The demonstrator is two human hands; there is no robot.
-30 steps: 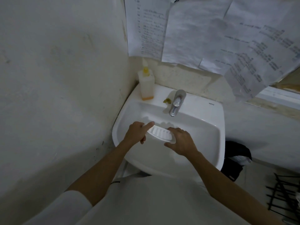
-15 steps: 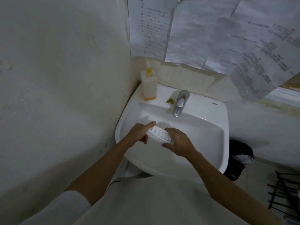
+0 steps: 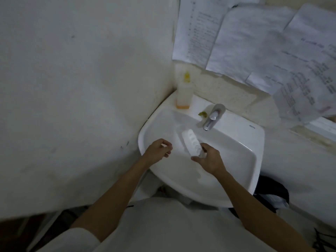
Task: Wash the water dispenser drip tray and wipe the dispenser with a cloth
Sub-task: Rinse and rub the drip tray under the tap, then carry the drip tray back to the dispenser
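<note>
Head view, looking down: a white slotted drip tray point(image 3: 191, 144) is held over the basin of a white sink point(image 3: 236, 142), tilted on its edge, below and left of the chrome tap point(image 3: 212, 118). Its near end is gripped by the right hand point(image 3: 209, 159), fingers and thumb curled round it. The left hand point(image 3: 158, 151) is seen just beside the tray, apart from it, fingers loosely curled and holding nothing. A soap bottle point(image 3: 183, 90) is stood on the sink's back corner, under papers point(image 3: 254, 42) fixed to the wall.

The sink point(image 3: 236, 142) looks smooth, shiny and white. The tap point(image 3: 212, 119) is shiny metal. The drip tray point(image 3: 190, 140) looks like white plastic. Papers point(image 3: 245, 42) are crinkly.
</note>
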